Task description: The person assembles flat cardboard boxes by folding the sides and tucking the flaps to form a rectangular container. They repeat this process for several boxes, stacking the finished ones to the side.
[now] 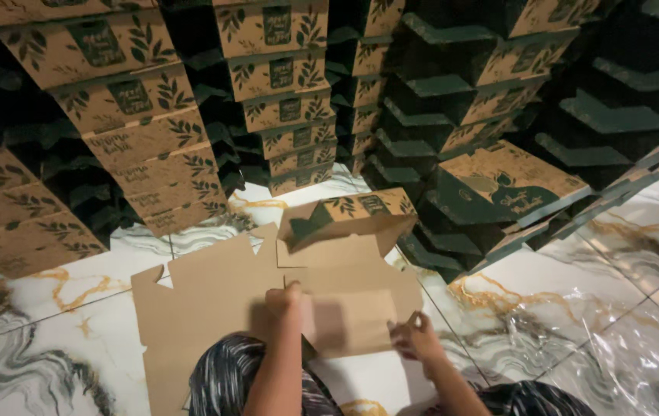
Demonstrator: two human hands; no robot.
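Observation:
A flat brown cardboard box blank lies unfolded on the marble floor in front of me. My left hand grips the upper edge of a raised panel near the blank's middle. At the same panel's lower right corner, my right hand pinches it. The far flap, printed with green leaves, stands partly folded up behind the panel.
Tall stacks of finished brown and green leaf-printed boxes ring the space, left, centre and right. Clear plastic sheeting lies on the white, gold-veined marble floor at the right.

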